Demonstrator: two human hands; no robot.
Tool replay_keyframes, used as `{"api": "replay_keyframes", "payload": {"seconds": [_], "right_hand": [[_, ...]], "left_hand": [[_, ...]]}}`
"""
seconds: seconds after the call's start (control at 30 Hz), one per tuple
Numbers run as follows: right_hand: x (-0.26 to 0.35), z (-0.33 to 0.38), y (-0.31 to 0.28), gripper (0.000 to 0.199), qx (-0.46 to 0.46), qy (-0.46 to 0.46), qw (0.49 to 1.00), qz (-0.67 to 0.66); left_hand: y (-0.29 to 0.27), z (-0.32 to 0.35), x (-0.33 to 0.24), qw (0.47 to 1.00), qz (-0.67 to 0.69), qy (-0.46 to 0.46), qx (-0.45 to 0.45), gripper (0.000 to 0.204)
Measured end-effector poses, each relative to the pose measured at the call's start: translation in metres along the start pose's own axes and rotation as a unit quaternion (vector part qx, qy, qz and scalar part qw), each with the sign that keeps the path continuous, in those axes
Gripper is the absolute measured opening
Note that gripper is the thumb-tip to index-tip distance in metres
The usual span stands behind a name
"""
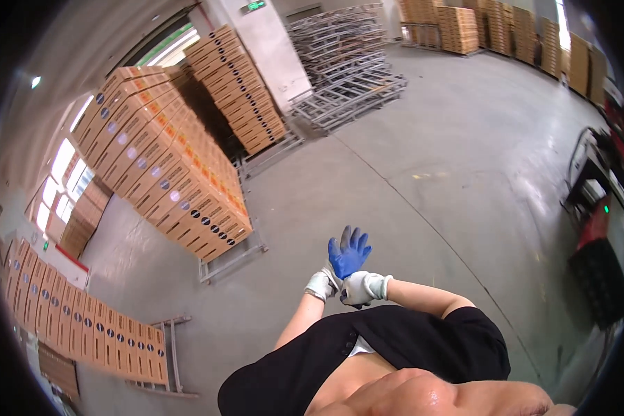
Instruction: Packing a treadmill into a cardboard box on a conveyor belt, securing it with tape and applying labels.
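Nearest, a person in a black shirt (291, 347) brings both gloved hands together in front of the chest. The left grip (350, 258) stands palm up with its fingers spread and nothing held in them; it wears the left glove (342, 265), blue over the palm, greyish at the fingertips and white at the cuff. The right grip (359, 288), in a matching right glove (375, 284) with its white back showing, is curled round the left wrist and closed on the left glove near its cuff. The left glove looks light, soft and stretchy, with nothing fragile about it; the blue coating probably drags rather than slides, so the knitted cuff seems the easiest place to take hold, pinching the fabric rather than the wrist beneath. Beyond lies a grey floor (312, 194). At lower left, a row of brown cartons (83, 322) stands by a metal frame (178, 353); farther ahead, a tall carton stack (159, 173) rests on a metal base (236, 260). To the right is a dark and red machine (595, 191) with a green light. Farther off come a second carton stack (237, 93), a white pillar (270, 59), piled metal racks (347, 59) and, farthest, more cartons (457, 31).
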State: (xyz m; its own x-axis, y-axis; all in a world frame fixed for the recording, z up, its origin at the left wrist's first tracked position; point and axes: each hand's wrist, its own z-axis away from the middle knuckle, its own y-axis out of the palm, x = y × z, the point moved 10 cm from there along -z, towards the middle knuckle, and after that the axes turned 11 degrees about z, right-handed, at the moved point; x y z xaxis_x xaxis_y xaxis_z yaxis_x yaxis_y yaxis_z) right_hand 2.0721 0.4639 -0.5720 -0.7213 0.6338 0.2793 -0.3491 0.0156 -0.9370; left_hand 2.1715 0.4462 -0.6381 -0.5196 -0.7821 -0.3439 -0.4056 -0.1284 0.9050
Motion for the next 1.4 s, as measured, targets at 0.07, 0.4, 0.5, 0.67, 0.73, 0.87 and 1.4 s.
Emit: {"api": "replay_keyframes", "payload": {"seconds": [0.07, 0.4, 0.5, 0.67, 0.73, 0.87, 1.4], "right_hand": [[-0.003, -0.029, -0.009, 0.033, 0.111, -0.074, 0.99, -0.038], [-0.099, -0.218, -0.108, 0.027, 0.063, -0.126, 0.99, -0.001], [-0.158, -0.281, -0.123, 0.025, 0.097, -0.083, 0.991, -0.029], [-0.239, -0.35, -0.194, 0.025, 0.008, -0.143, 0.986, -0.083], [-0.299, -0.36, -0.214, 0.03, 0.031, -0.047, 0.972, -0.229], [-0.374, -0.393, -0.255, 0.028, -0.039, -0.069, 0.953, -0.291], [-0.638, -0.623, -0.392, 0.025, 0.097, -0.127, 0.944, -0.29]], "left_hand": [[-0.01, -0.023, -0.052, 0.996, 0.033, 0.08, -0.009, 0.07], [-0.129, -0.036, -0.301, 0.733, -0.465, 0.144, -0.476, 0.037], [-0.096, -0.128, -0.343, 0.568, -0.718, 0.104, -0.39, 0.032], [-0.176, -0.28, -0.356, 0.445, -0.887, 0.122, 0.011, 0.04], [-0.148, -0.341, -0.339, 0.531, -0.841, -0.026, 0.103, 0.045], [-0.176, -0.421, -0.362, 0.533, -0.826, -0.061, 0.173, 0.063], [-0.418, -0.689, -0.613, 0.848, -0.461, -0.044, -0.258, 0.046]]}}
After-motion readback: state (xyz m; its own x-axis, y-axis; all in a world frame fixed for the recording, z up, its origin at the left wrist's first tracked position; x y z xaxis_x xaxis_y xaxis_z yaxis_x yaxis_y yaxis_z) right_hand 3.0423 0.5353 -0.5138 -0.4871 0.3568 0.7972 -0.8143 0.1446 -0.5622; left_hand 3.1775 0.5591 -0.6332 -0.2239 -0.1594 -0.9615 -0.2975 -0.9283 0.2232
